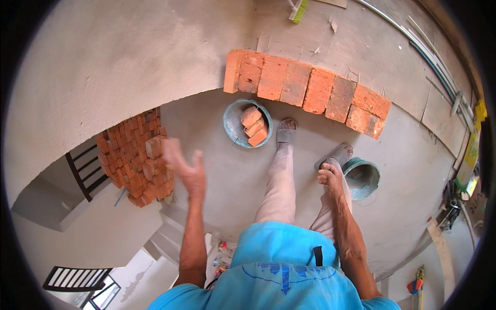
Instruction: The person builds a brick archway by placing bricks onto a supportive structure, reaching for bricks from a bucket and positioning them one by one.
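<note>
My left hand (187, 168) is raised with fingers spread and holds nothing; motion blurs its fingertips. It appears in front of the edge of a stack of red bricks (132, 155). Over my right leg hangs my right hand (330, 176), its fingers loosely bent and apart, with nothing visible in it. A teal bucket (343, 174) lies tipped beside my right foot, its mouth facing right. Left of my feet stands another teal bucket (231, 116) with several bricks (252, 124) inside. Beyond my feet, a row of orange bricks (294, 82) runs along the wall, several of them side by side.
Long pipes (413, 39) lie at the upper right. A green-bristled brush (298, 11) is at the top. Dark railings (82, 173) and a lower level show at the left. Yellow and green items (471, 155) crowd the right edge, with a wooden board (442, 253) below.
</note>
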The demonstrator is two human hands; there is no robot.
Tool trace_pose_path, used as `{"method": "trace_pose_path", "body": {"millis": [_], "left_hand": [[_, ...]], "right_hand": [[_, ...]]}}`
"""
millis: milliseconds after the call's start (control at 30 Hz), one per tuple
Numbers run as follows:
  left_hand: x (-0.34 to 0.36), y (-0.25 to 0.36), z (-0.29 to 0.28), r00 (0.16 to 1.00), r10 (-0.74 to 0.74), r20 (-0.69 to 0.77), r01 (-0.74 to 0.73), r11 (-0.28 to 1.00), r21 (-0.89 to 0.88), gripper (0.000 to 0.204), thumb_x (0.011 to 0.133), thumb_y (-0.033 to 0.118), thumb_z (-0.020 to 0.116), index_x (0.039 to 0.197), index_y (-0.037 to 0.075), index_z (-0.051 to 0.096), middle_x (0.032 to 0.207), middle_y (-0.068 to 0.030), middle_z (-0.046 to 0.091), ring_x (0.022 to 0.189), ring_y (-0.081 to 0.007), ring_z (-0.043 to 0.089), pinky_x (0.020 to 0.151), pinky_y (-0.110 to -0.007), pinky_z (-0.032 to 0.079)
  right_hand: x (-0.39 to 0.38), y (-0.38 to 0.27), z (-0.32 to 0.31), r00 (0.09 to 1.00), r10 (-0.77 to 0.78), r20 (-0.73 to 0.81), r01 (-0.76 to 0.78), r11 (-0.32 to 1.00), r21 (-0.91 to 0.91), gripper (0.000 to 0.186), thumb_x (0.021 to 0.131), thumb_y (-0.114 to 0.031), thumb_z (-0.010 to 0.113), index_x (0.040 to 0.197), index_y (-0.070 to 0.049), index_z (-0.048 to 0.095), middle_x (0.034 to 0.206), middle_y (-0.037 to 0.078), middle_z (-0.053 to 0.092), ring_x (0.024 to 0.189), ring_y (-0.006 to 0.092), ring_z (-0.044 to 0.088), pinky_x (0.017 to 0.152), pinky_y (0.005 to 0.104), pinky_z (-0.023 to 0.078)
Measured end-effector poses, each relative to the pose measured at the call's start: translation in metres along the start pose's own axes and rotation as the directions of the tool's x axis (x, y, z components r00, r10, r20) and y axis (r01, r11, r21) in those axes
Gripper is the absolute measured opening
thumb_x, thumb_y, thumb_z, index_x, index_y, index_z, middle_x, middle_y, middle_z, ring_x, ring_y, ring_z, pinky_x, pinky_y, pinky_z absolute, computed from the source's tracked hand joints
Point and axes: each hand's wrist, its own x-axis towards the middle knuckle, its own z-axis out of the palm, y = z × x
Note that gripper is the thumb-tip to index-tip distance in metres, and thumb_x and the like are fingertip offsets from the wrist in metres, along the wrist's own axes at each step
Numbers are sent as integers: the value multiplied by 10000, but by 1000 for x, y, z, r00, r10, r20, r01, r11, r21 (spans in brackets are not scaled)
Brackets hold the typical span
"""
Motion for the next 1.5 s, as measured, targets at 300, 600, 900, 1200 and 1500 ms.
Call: {"method": "trace_pose_path", "body": {"millis": [300,600,900,1200,1500], "left_hand": [[132,-40,-159,788,-176,-590,-102,908,-406,632,988,179,644,1481,-58,329,1437,-212,440,1294,-282,485,1081,-400,435],[17,-65,8,868,-238,435,435,787,-438,591,894,199,713,1400,-11,491,1332,-172,539,1236,-297,530,1025,-418,466],[-11,-40,94,804,-214,555,335,934,-125,647,883,241,697,1420,-13,441,1328,-221,508,1252,-400,484,1075,-498,382],[82,-44,233,961,-91,263,109,993,-55,724,850,191,742,1412,-85,380,1265,-273,518,1179,-444,531,984,-483,463],[172,-50,304,944,-170,282,176,984,5,755,783,255,819,1343,-85,444,1237,-271,556,1136,-434,581,969,-488,486]], "right_hand": [[24,-65,38,981,-188,38,187,890,-416,378,888,-207,555,1190,9,627,910,84,687,719,152,651,633,277,556],[7,-68,150,953,-141,267,233,905,-355,332,901,-116,571,1195,21,645,922,96,705,736,151,664,659,284,547],[-25,-74,113,870,-258,421,452,759,-469,344,870,-42,545,1193,49,623,896,95,691,784,159,653,721,304,536],[-15,-67,95,959,-172,227,260,855,-449,361,887,-89,533,1215,39,612,856,66,666,709,116,620,628,262,510],[-9,-47,119,993,-49,104,94,865,-493,372,908,-108,536,1240,29,633,930,97,698,735,138,654,639,268,534]]}}
